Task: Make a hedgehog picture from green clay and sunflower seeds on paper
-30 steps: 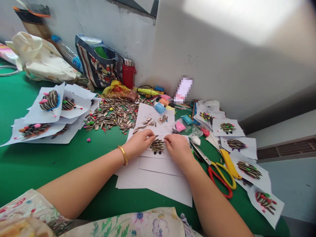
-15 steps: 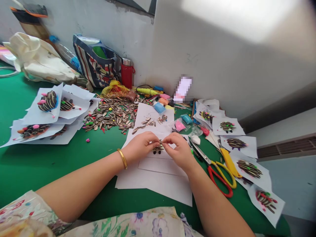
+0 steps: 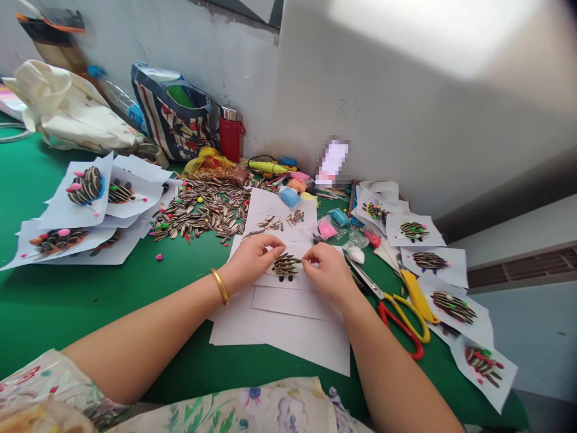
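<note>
A hedgehog figure of striped sunflower seeds (image 3: 285, 264) with dark feet lies on a white paper card (image 3: 288, 284) in front of me. My left hand (image 3: 252, 258), with a gold bangle at the wrist, is at its left edge. Thumb and forefinger are nearly together there; anything between them is too small to make out. On the figure's right side, my right hand (image 3: 331, 270) pinches the tip of a seed at its edge. Behind the hands, loose seeds lie on another white sheet (image 3: 302, 201). More white sheets (image 3: 306, 337) are underneath.
A heap of sunflower seeds (image 3: 211, 207) spreads at the back left. Seed-figure cards (image 3: 85, 186) are stacked left, and others (image 3: 453, 300) line the right. Scissors (image 3: 396, 307) and a yellow cutter (image 3: 417, 294) lie by my right forearm. Clay packets (image 3: 328, 228), a red bottle (image 3: 231, 135) and bags stand behind.
My hands have moved apart, the left one leftward and the right one slightly right. More of the seed figure between them now shows.
</note>
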The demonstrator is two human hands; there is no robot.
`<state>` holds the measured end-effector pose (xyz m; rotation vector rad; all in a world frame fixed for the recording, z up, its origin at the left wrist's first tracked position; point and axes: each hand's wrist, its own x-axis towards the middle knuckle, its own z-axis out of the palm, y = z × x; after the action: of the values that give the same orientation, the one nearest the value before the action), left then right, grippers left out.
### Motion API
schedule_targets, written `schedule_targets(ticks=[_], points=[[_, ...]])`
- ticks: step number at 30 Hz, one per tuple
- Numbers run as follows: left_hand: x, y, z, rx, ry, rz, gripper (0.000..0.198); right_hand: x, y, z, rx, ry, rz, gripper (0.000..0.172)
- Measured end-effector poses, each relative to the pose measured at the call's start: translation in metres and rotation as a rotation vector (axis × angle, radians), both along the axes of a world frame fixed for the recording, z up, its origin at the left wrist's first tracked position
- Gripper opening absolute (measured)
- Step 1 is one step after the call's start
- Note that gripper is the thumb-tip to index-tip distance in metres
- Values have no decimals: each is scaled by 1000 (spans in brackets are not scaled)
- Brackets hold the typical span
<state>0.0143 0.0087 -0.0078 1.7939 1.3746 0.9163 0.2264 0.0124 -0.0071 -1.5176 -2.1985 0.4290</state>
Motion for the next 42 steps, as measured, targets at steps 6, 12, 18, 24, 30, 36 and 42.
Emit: schedule_targets(ticks=[6,12,18,24,30,36,42], points=[[0,0,-1,1,-27,-4,26,-5,-1,-2,8,-51,14,10],[0,0,1,-26,-61,-3,28,-7,-2,-2,36,-107,28,11],[2,-1,3,-197,-240,23,32,-8,-1,-3,52,-164,45,11],[3,-3,8,-407,-665,58,23,-9,-2,-2,70,-203,60,12],[-6,2,19,-851,-1305,122,29,-5,-1,2,57,-228,70,11],[-5,0,23,-911,-1521,169,38,-2,-7,10,167,-75,78,13],[0,-5,20,-936,-1519,25,50,-11,-21,13,410,115,107,13]])
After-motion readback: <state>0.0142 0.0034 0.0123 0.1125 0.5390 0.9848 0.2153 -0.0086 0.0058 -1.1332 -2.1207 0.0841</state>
